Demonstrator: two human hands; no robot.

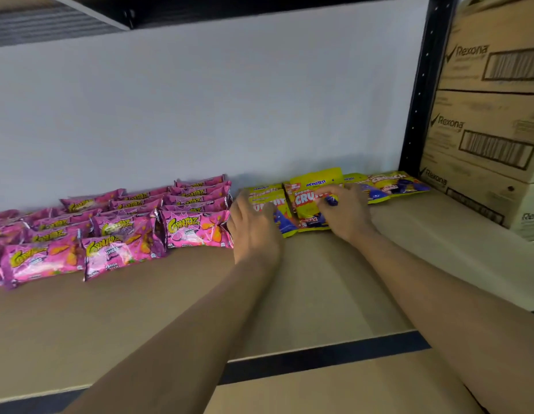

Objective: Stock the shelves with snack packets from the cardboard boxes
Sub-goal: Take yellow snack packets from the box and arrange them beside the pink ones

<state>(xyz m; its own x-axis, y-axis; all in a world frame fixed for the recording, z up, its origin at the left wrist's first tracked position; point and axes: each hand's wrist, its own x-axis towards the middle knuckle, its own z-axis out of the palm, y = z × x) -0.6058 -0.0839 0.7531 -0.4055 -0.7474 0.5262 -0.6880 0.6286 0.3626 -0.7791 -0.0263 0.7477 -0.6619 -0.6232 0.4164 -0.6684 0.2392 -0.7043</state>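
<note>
right hand (346, 212) grips a yellow packet (307, 206) lettered crunch in white on red, while left hand (253, 228) rests flat on the neighbouring packet (267, 198).

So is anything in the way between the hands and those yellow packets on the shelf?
Nothing visible. The left hand and right hand both touch the yellow packets. The pink packets lie off to the left, beside the left hand.

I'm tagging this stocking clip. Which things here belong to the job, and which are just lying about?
Job: yellow packets, pink packets, shelf, left hand, right hand.
Lying about: Rexona boxes, black upright, white wall.
</note>
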